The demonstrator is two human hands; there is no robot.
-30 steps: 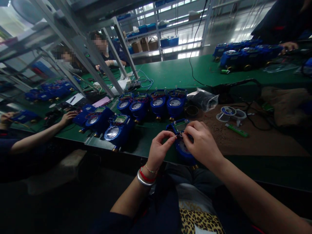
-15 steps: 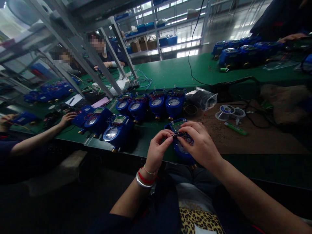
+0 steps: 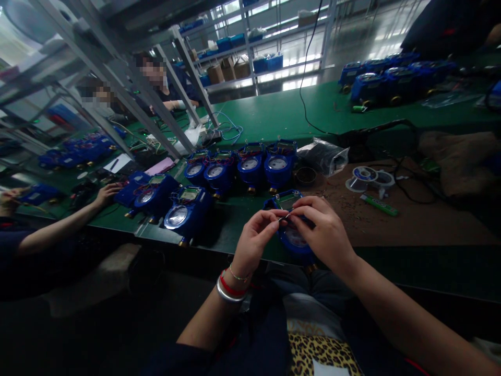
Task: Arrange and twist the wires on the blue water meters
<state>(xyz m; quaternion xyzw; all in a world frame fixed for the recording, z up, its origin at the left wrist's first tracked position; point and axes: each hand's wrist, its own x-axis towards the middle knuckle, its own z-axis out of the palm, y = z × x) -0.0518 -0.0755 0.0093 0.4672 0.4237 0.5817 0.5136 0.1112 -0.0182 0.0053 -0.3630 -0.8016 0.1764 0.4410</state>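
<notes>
Lower centre of the frame: a blue water meter [image 3: 291, 237] lies at the green bench's near edge, long axis running away from the viewer. Left hand [image 3: 255, 241] and right hand [image 3: 324, 235] meet directly above it, fingertips pinched together on a thin wire [image 3: 287, 215]. Since a second ago the hands have drawn slightly closer together.

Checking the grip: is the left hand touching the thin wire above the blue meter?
Touching. The head view shows left hand fingertips pinched on the wire.
</notes>
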